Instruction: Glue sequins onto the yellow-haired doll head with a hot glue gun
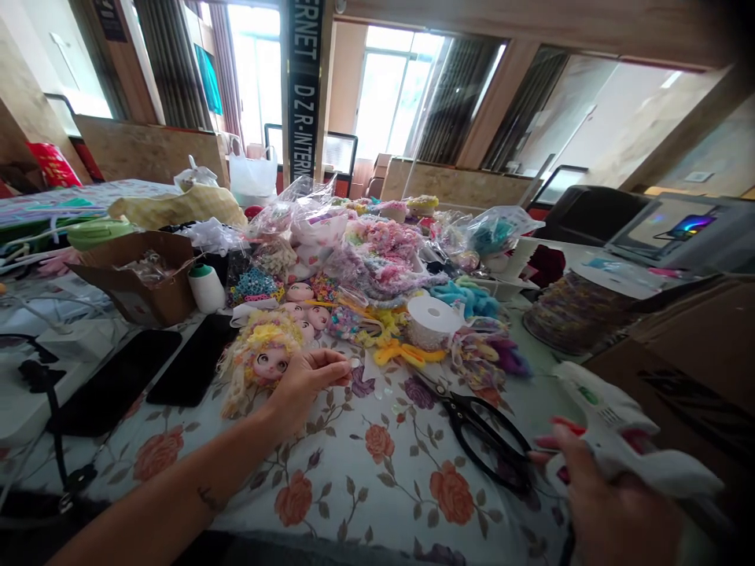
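Observation:
My left hand [307, 377] reaches over the table with thumb and forefinger pinched together. At the fingertips shows a small whitish bit, too tiny to name. Just left of that hand lies a doll head [271, 358] with curly yellow hair and a painted face. At the right edge my right hand [613, 503] is smeared by motion, right against a white hot glue gun [613, 409]; whether its fingers close around it I cannot tell. Black-handled scissors [484, 432] lie between the hands, blades pointing away to the left.
Two black phones [118, 381] lie at left beside a power strip [23, 401]. Farther back are a cardboard box [141, 275], a thread cone [206, 288], bare doll faces [317, 317], a white spool [435, 321] and piled yarn [383, 248]. A large reel [590, 306] stands at right.

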The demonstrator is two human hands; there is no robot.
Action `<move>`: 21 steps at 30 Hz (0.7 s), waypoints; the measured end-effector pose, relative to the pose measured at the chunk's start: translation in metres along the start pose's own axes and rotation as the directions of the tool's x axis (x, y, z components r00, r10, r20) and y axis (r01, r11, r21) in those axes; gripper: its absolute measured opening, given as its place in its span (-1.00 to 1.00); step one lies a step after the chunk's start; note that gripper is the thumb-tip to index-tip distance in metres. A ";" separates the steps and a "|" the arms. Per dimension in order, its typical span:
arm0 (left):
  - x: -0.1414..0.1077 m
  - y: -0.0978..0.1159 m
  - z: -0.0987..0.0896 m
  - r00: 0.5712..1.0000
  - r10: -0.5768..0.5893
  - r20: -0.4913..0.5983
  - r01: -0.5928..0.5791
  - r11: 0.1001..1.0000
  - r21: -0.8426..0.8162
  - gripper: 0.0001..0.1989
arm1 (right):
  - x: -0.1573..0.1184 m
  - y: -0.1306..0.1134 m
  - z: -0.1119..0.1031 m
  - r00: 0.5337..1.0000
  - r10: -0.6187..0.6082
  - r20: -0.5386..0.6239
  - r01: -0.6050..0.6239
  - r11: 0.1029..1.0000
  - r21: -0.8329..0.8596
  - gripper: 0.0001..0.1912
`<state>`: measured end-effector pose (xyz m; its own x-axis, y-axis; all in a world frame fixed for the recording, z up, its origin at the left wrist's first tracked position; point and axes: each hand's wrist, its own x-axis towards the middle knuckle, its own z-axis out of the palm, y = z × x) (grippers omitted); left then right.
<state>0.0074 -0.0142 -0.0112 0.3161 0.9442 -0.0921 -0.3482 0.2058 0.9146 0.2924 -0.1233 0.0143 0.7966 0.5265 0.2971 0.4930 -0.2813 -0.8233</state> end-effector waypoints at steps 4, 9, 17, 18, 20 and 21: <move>0.000 0.001 0.000 1.000 0.022 -0.014 -0.021 0.999 0.031 -0.81 | -0.090 -0.028 0.022 0.875 0.123 0.468 -0.342 0.842 0.417 -0.61; -0.003 0.003 0.001 0.999 0.049 -0.022 -0.047 0.996 0.079 -0.84 | -0.138 -0.032 0.043 0.822 0.092 0.563 -0.352 0.858 0.373 -0.58; -0.006 0.007 0.005 0.995 0.094 -0.025 -0.090 0.988 0.127 -0.86 | -0.142 -0.028 0.051 0.834 0.021 0.552 -0.292 0.865 0.408 -0.69; -0.007 0.007 0.005 0.995 0.101 -0.018 -0.097 0.985 0.142 -0.86 | -0.143 -0.028 0.052 0.829 0.021 0.559 -0.294 0.866 0.404 -0.67; -0.008 0.006 0.005 0.994 0.111 -0.003 -0.109 0.979 0.171 -0.86 | -0.143 -0.029 0.053 0.829 0.038 0.558 -0.298 0.874 0.384 -0.63; -0.008 0.006 0.005 0.993 0.115 0.004 -0.114 0.977 0.181 -0.86 | -0.144 -0.029 0.053 0.834 0.049 0.550 -0.294 0.882 0.368 -0.61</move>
<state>0.0076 -0.0219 -0.0026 0.2775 0.9606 0.0156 -0.2162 0.0466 0.9752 0.1448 -0.1480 -0.0304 0.4959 0.8664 -0.0584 0.0718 -0.1079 -0.9916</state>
